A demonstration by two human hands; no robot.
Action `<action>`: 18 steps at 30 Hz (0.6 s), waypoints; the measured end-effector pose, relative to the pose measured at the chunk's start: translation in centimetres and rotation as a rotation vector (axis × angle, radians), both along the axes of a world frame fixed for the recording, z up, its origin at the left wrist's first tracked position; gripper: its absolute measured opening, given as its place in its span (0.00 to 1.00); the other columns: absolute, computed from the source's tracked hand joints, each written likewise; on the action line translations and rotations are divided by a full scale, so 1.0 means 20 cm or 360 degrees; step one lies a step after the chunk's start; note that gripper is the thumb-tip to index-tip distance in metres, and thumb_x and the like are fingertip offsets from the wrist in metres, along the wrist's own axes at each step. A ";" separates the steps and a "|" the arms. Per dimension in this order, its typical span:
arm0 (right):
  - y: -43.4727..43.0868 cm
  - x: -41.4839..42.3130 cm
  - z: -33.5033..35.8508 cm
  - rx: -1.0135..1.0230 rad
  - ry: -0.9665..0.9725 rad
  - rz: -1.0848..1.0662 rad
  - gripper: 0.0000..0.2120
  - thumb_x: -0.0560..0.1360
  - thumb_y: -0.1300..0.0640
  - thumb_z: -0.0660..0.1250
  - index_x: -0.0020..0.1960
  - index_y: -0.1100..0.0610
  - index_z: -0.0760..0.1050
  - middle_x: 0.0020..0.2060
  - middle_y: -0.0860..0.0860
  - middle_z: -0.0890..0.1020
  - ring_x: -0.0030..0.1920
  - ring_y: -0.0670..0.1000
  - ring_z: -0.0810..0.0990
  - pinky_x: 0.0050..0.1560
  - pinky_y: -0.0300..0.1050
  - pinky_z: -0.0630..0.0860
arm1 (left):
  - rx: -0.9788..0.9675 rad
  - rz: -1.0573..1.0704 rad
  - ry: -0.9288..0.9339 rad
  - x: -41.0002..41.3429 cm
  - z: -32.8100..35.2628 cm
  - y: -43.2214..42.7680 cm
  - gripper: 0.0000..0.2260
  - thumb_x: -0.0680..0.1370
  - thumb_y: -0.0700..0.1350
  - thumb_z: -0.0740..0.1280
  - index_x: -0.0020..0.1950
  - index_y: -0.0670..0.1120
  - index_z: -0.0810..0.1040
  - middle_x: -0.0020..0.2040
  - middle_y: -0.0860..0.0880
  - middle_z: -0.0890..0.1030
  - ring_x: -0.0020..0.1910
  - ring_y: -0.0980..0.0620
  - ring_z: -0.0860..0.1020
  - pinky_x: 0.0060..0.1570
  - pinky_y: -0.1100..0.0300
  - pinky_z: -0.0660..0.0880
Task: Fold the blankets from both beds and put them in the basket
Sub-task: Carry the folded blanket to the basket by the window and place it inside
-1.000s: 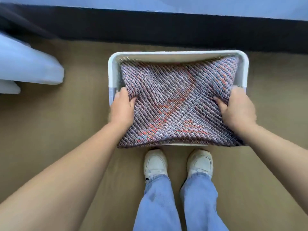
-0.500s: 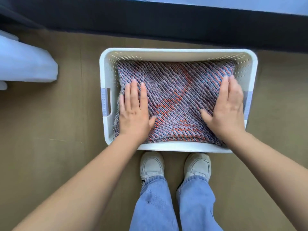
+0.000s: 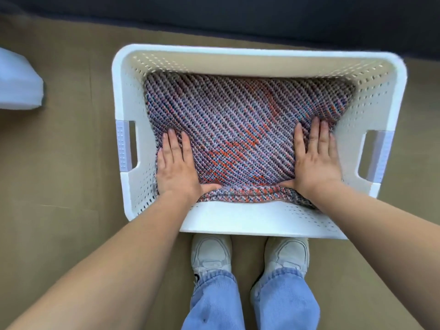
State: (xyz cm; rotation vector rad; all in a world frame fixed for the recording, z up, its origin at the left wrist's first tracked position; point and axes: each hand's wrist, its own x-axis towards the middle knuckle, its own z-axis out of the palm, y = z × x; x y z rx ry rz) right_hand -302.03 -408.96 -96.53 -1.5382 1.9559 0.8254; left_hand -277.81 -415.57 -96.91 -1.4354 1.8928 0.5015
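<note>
You are handling a folded knitted blanket [image 3: 238, 125] that is lying inside the white perforated laundry basket [image 3: 250, 225], which is sitting on the floor [image 3: 59, 167] just beyond your shoes [image 3: 210, 253]. It is looking soft, thick and limp, probably light and not slippery. It will likely be sagging unless you are taking it under its folded edges at both sides. Your left hand [image 3: 177, 167] and right hand [image 3: 314, 160] are lying flat, fingers straight, pressing its near corners down and gripping nothing.
</note>
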 end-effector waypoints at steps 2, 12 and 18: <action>0.00 -0.01 -0.02 -0.0061 -0.0009 0.0006 0.67 0.59 0.25 0.63 0.58 0.60 0.12 0.72 0.65 0.33 0.73 0.64 0.34 0.69 0.53 0.32 | -0.0049 0.0012 0.0014 -0.01 -0.02 0.00 0.62 0.57 0.79 0.53 0.62 0.38 0.18 0.72 0.36 0.30 0.72 0.40 0.32 0.66 0.50 0.32; 0.13 0.11 0.46 -0.0157 -0.0342 -0.0293 0.45 0.74 0.43 0.63 0.75 0.57 0.37 0.75 0.60 0.42 0.75 0.59 0.42 0.74 0.51 0.44 | 0.0196 0.0118 0.0195 -0.02 0.44 0.00 0.47 0.73 0.67 0.59 0.74 0.43 0.32 0.76 0.41 0.36 0.74 0.45 0.37 0.72 0.51 0.40; 0.14 0.17 1.05 -0.0224 -0.0508 -0.0339 0.37 0.77 0.44 0.55 0.75 0.59 0.41 0.76 0.55 0.50 0.76 0.53 0.47 0.74 0.46 0.44 | 0.0125 -0.0202 0.0393 -0.21 0.99 -0.08 0.42 0.74 0.66 0.56 0.76 0.45 0.40 0.77 0.44 0.44 0.75 0.46 0.41 0.72 0.50 0.44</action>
